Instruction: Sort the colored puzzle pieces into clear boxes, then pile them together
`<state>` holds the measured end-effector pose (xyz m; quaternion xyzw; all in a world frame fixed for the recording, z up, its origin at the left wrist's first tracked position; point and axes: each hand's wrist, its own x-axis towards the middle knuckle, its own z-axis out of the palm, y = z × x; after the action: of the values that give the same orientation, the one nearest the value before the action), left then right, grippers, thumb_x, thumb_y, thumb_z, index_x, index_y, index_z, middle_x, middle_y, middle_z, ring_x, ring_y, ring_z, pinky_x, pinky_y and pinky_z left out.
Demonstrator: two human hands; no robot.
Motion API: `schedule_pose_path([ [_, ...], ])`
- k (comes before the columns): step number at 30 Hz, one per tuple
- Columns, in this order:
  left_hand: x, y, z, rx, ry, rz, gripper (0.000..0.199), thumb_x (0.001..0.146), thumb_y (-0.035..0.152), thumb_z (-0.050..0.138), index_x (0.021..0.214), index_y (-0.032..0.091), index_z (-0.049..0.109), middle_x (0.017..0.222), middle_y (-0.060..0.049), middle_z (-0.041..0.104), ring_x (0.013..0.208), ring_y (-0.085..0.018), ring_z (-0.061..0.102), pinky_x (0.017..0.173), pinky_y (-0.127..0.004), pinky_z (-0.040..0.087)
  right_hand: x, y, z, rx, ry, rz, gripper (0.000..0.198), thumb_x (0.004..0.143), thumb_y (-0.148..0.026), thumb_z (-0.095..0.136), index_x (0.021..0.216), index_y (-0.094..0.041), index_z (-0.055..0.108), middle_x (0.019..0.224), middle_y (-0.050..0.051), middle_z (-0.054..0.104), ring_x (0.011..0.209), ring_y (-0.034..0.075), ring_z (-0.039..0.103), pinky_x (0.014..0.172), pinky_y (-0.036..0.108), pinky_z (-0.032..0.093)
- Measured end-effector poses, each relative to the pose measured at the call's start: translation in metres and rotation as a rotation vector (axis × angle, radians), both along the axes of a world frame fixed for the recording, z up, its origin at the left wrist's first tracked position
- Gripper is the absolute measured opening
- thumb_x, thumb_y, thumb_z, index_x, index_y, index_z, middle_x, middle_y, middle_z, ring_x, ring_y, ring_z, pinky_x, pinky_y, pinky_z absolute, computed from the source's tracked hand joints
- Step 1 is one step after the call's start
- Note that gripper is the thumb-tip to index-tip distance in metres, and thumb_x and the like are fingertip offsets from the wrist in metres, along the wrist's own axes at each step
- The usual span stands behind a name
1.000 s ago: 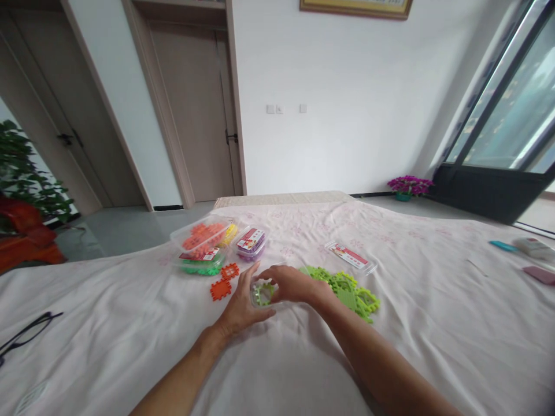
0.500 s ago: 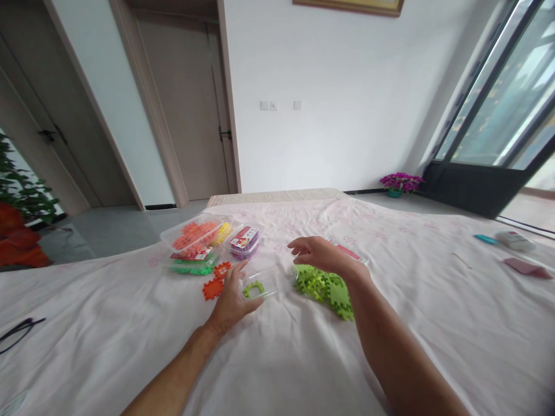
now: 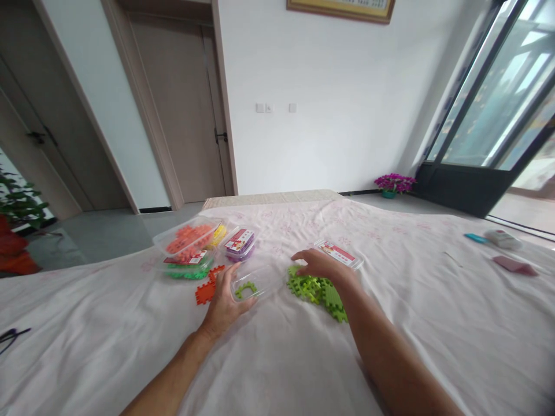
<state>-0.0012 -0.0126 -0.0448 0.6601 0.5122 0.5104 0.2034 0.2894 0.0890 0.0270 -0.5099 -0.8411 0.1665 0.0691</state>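
Note:
My left hand (image 3: 225, 297) grips a clear plastic container (image 3: 266, 283) by its left side, thumb at the near edge and fingers at the far edge. Inside it lies a light green toothed ring piece (image 3: 239, 290). My right hand (image 3: 318, 264), fingers apart and holding nothing, hovers at the far side of a pile of light green toothed plastic pieces (image 3: 310, 289). Whether its fingertips touch the pile I cannot tell. Just left of the container are orange toothed pieces (image 3: 205, 293), partly behind my left hand.
Clear boxes stand at the far left: orange pieces (image 3: 188, 241) above green ones (image 3: 191, 270), with yellow pieces (image 3: 219, 232) behind and a purple-filled box (image 3: 240, 244) beside them. A labelled clear lid (image 3: 340, 252) lies beyond my right hand. Glasses (image 3: 13, 335) rest at the left.
My right hand has come down and closer to the green pile, uncovering more of the labelled lid. My left hand still holds the container. The view has shifted slightly.

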Motion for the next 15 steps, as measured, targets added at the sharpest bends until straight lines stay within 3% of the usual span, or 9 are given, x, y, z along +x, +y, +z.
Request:
schedule_pose_path([
  [3,-0.001,0.001,-0.001,-0.012,-0.016,-0.028,0.080,0.065,0.027,0.078,0.137,0.024,0.041,0.133,-0.011,0.042,0.125,-0.031,0.048,0.105,-0.052,0.042,0.001,0.004,-0.008,-0.083,0.002,0.000,0.052,0.071,-0.033,0.073,0.122,-0.027,0.067,0.122,0.004,0.068,0.110,0.025,0.063,0.097,0.033,0.045],
  [5,-0.001,0.001,-0.002,-0.013,-0.020,-0.037,0.080,0.065,0.027,0.078,0.137,0.025,0.042,0.133,-0.011,0.042,0.125,-0.031,0.048,0.105,-0.052,0.041,0.002,0.005,-0.010,-0.067,0.011,-0.007,0.053,0.071,-0.033,0.073,0.123,-0.027,0.066,0.122,0.004,0.069,0.109,0.025,0.064,0.096,0.033,0.045],
  [10,-0.001,0.000,0.000,-0.029,-0.020,-0.051,0.082,0.065,0.028,0.078,0.138,0.025,0.040,0.134,-0.011,0.042,0.125,-0.031,0.049,0.106,-0.051,0.041,0.000,0.003,0.002,0.118,0.023,-0.112,0.055,0.074,-0.036,0.072,0.126,-0.020,0.064,0.119,0.011,0.069,0.108,0.028,0.063,0.093,0.035,0.045],
  [13,0.001,-0.002,0.003,-0.042,-0.017,-0.053,0.084,0.065,0.028,0.078,0.139,0.025,0.039,0.136,-0.011,0.041,0.127,-0.031,0.047,0.107,-0.051,0.039,-0.007,-0.002,0.014,0.275,0.143,-0.208,0.055,0.077,-0.037,0.070,0.128,-0.019,0.061,0.120,0.011,0.067,0.110,0.028,0.061,0.093,0.035,0.044],
  [15,0.002,-0.003,0.005,-0.057,-0.022,-0.066,0.085,0.065,0.029,0.079,0.140,0.027,0.038,0.138,-0.011,0.039,0.127,-0.031,0.046,0.108,-0.052,0.038,-0.018,-0.008,0.020,0.320,0.257,-0.175,0.055,0.077,-0.036,0.071,0.128,-0.021,0.060,0.119,0.009,0.067,0.104,0.025,0.063,0.090,0.033,0.046],
])
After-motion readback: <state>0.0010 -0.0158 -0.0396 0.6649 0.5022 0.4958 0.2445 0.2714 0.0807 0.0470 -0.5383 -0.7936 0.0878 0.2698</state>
